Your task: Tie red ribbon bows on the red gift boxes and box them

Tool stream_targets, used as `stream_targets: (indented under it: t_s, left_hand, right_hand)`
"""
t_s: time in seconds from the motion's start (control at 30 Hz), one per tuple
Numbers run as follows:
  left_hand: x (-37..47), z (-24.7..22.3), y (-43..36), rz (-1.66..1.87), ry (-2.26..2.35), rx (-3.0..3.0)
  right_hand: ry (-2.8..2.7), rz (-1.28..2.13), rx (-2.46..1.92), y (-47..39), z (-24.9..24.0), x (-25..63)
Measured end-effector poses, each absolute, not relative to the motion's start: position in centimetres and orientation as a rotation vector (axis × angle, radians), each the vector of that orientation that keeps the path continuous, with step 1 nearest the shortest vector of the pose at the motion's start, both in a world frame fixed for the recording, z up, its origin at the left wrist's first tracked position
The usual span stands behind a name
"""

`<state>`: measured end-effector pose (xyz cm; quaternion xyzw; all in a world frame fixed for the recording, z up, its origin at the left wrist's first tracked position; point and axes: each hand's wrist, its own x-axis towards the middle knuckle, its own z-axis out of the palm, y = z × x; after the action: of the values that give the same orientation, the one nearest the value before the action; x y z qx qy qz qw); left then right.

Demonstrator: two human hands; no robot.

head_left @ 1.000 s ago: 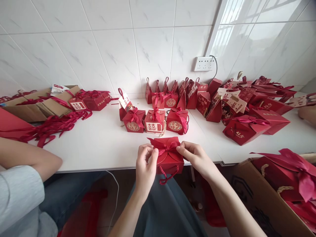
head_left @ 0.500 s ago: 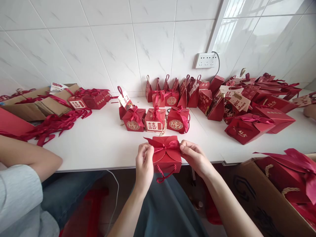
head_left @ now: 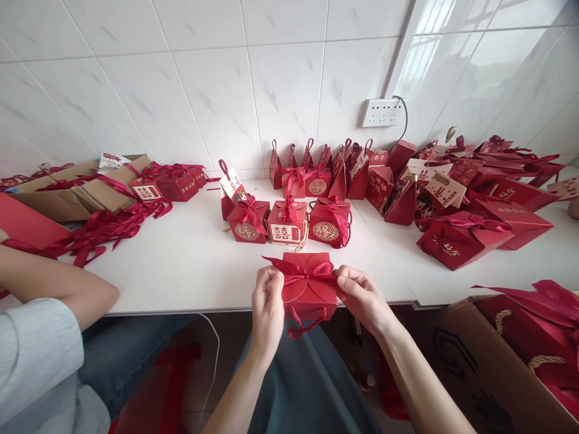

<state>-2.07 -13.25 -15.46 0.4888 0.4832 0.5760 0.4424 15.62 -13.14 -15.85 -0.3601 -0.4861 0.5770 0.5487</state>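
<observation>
A red gift box (head_left: 312,295) with overlapping petal flaps sits at the table's front edge, partly over my lap. Across its top runs a red satin ribbon (head_left: 310,274), knotted at the middle. My left hand (head_left: 268,301) pinches the ribbon's left side, and a loose tail sticks out above the fingers. The ribbon's right side is pinched in my right hand (head_left: 362,295). From the box's front hangs a twisted red cord handle (head_left: 307,325). Just behind stand three small boxes with bows, among them a double-happiness box (head_left: 287,223).
Many red boxes (head_left: 461,238) crowd the table's right side. At left lie a ribbon pile (head_left: 122,232) and an open carton (head_left: 58,205). Another person's arm (head_left: 67,277) rests at the left edge. A cardboard carton (head_left: 452,349) of boxes stands at lower right.
Both hands keep their pinch on the ribbon, and the bow looks much the same. The whole view has shifted slightly, so things appear a little lower and further right.
</observation>
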Motion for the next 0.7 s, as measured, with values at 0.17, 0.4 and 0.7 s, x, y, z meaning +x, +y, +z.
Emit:
stream_targets:
  t_s: [0.17, 0.4, 0.7]
  left_hand:
    - [-3.0, -15.7, -13.8, 1.385, 1.127, 1.265]
    - [-4.7, -16.3, -11.1, 1.4, 1.196, 1.316]
    - [-6.7, -16.5, -12.6, 1.961, 1.307, 1.262]
  right_hand:
    - [-1.202, 1.076, -0.912, -12.4, -17.1, 17.3]
    - [-1.387, 1.04, -1.063, -14.2, -16.4, 16.1]
    - [-1.508, 0.931, -1.134, -16.6, -14.4, 15.4]
